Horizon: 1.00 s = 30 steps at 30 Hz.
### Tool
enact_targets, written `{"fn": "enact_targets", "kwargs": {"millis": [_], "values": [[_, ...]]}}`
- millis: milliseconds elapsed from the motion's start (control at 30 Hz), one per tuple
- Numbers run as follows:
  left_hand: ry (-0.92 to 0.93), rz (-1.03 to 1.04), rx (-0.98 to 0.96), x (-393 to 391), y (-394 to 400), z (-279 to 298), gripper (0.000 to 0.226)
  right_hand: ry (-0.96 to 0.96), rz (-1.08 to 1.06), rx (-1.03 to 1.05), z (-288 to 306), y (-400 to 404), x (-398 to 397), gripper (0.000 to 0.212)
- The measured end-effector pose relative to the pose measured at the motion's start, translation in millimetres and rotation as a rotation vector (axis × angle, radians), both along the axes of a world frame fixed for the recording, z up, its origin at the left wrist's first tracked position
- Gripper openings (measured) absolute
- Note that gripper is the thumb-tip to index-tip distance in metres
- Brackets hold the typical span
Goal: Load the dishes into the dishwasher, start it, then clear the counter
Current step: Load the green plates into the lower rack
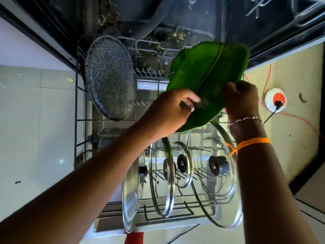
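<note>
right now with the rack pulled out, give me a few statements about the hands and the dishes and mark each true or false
1. Both hands hold the green leaf-shaped plate. True: the left hand and the right hand each have a grip on its near edge.
2. The speckled pan lies flat on the floor. False: it stands on edge at the left of the dishwasher rack.
3. Several glass lids stand upright in the rack. True.
4. The green plate is already seated in the rack. False: it is held tilted above the rack.
5. The right wrist is bare. False: it wears an orange thread and a bracelet.
</note>
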<state>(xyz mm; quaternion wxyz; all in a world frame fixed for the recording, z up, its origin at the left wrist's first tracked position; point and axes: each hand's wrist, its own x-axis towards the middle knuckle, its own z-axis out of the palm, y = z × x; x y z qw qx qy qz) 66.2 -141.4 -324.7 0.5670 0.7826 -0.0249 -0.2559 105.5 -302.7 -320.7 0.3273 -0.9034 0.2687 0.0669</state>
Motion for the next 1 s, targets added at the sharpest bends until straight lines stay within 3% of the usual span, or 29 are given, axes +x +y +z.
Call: {"fn": "enact_targets", "kwargs": {"millis": [67, 167, 233, 333, 467, 733, 1000], "values": [[-0.013, 0.035, 0.031, 3.7, -1.7, -0.3, 0.026, -0.006, -0.005, -0.054, 5.4, -15.5, 6.8, 0.027], [-0.001, 0.049, 0.072, 10.7, -1.9, -4.6, 0.025, -0.034, -0.034, -0.064, 5.7, -31.6, 13.1, 0.046], [0.019, 0.054, 0.111, 15.0, 0.1, -9.6, 0.024, -0.037, -0.025, -0.085, 2.2, -42.6, 17.6, 0.045], [0.049, 0.034, 0.191, 19.2, 3.4, -18.7, 0.022, -0.043, 0.058, -0.179, 9.2, -39.6, 22.2, 0.037], [0.088, 0.020, 0.256, 22.4, 2.2, -27.6, 0.021, -0.089, 0.175, -0.250, -1.6, -35.4, 18.2, 0.044], [0.189, -0.048, 0.270, 17.5, -9.8, -41.3, 0.023, 0.187, 0.304, -0.219, -41.7, -31.5, 16.8, 0.049], [0.224, -0.097, 0.309, 23.3, -5.4, -46.1, 0.023, 0.269, 0.407, -0.201, -57.3, -15.6, 38.1, 0.030]]}}
